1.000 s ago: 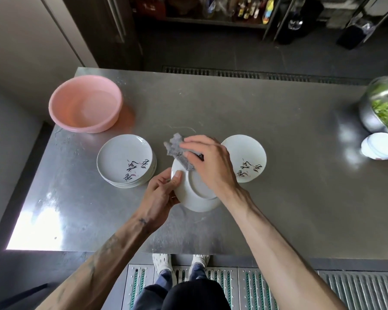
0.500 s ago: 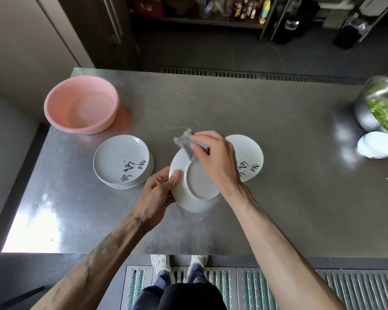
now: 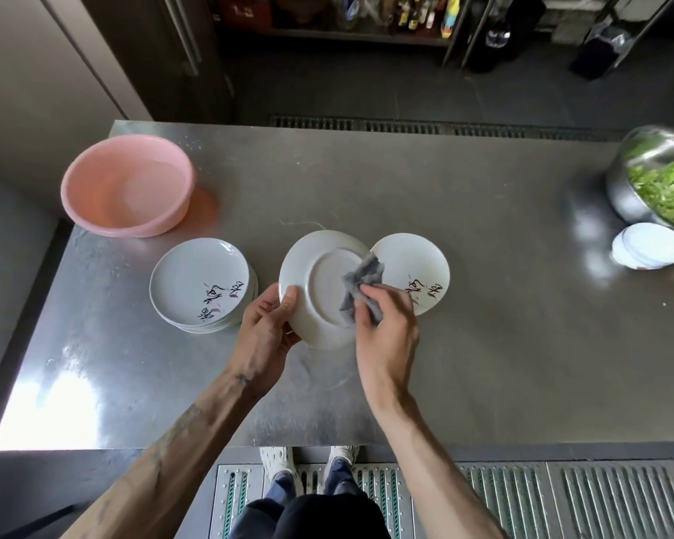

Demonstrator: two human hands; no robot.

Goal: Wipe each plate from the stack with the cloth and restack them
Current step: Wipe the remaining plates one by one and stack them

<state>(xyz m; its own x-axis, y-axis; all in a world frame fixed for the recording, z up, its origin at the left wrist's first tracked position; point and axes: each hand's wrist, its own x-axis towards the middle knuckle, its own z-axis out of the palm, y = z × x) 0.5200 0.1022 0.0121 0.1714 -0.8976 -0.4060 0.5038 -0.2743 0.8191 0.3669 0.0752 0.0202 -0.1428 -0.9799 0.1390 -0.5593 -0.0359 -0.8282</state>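
The held plate (image 3: 320,282) is tilted over the middle of the steel table (image 3: 483,344), with its underside and foot ring turned up. The left hand (image 3: 267,328) grips its left rim: the thumb lies on the underside, and the other fingers curl beneath, mostly hidden. The right hand (image 3: 386,328) pinches a crumpled grey cloth (image 3: 360,284) between thumb and curled fingers and presses it to the right part of the underside, beside the foot ring. Whether the plate's near edge touches the table cannot be told.

Just left of the held plate stands the stack of plates (image 3: 199,282), face up, with dark brush marks on the top one; their number cannot be counted. Just right of it lies another plate (image 3: 413,266) with the same marks, partly covered by the held rim, the cloth and the right hand. Behind and further left sits a pink basin (image 3: 127,184).

A broad stretch of steel runs from the held plate to a metal bowl (image 3: 654,180) of green leaves far right, cut off by the frame. A small white round thing (image 3: 648,245) beside the bowl is hard to make out. The table's front edge lies a little nearer than the held plate
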